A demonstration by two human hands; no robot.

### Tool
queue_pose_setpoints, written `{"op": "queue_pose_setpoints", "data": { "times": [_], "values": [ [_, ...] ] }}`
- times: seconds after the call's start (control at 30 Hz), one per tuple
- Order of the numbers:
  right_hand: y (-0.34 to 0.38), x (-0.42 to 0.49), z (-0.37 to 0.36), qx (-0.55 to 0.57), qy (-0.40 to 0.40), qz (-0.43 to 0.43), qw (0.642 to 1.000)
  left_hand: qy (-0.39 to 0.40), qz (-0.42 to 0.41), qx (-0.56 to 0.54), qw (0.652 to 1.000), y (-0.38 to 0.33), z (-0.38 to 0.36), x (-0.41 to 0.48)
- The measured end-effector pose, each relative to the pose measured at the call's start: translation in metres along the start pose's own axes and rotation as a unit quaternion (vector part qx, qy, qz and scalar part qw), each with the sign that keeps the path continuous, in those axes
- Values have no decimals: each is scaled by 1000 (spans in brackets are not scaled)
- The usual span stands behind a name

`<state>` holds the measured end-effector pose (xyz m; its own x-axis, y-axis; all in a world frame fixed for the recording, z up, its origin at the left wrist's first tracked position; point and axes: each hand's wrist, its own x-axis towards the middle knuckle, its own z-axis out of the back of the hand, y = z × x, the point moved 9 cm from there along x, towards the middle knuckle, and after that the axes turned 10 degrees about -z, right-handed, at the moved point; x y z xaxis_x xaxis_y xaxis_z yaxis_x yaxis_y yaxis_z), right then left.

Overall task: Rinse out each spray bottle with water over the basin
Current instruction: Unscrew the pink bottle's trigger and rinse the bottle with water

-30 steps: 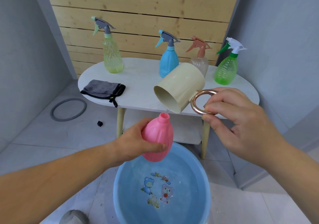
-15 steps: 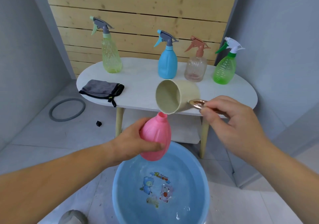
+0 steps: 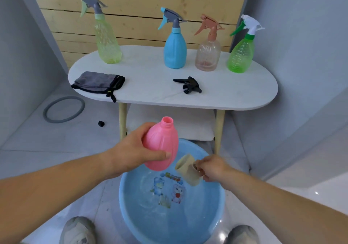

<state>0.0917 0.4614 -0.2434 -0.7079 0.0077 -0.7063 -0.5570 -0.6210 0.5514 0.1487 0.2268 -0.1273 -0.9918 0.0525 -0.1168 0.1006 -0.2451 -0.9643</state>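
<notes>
Left hand (image 3: 131, 154) grasps uncapped pink bottle (image 3: 162, 144), neck up, over far rim of blue basin (image 3: 130, 211). Right hand (image 3: 213, 168) is curled round the handle of a beige cup (image 3: 187, 171), low over basin, beside bottle base. White table (image 3: 150, 93) behind holds 4 spray bottles: yellow-green spray bottle (image 3: 107, 42), blue spray bottle (image 3: 175, 50), clear spray bottle (image 3: 208, 55), green spray bottle (image 3: 240, 55); also black trigger head (image 3: 189, 85), grey cloth (image 3: 98, 82).

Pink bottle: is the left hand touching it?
Touching. The head view shows the left hand wrapped round the pink bottle, thumb across its front.
</notes>
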Motion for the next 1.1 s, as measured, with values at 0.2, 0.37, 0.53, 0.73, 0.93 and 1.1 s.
{"op": "queue_pose_setpoints", "data": {
  "times": [0.2, 0.37, 0.53, 0.73, 0.93, 1.1],
  "values": [
    [-38, 47, -28, -165, -33, -23, 986, 13, 4, 13, 1000, 7, -5, -2],
    [-54, 60, -30, -189, -35, -41, 980, 16, 3, 19, 1000, 8, -5, 0],
    [-55, 63, -33, -182, -26, -37, 982, 12, 2, 9, 1000, 7, -2, 3],
    [-42, 54, -27, -90, 0, -17, 996, 4, -2, 2, 1000, 4, 5, 4],
    [24, 5, 2, 7, 42, 99, 994, -8, -8, -7, 1000, -8, 17, 4],
    [87, -58, 51, -10, 4, 207, 978, -30, -24, -11, 999, -29, 30, 2]
  ]
}}
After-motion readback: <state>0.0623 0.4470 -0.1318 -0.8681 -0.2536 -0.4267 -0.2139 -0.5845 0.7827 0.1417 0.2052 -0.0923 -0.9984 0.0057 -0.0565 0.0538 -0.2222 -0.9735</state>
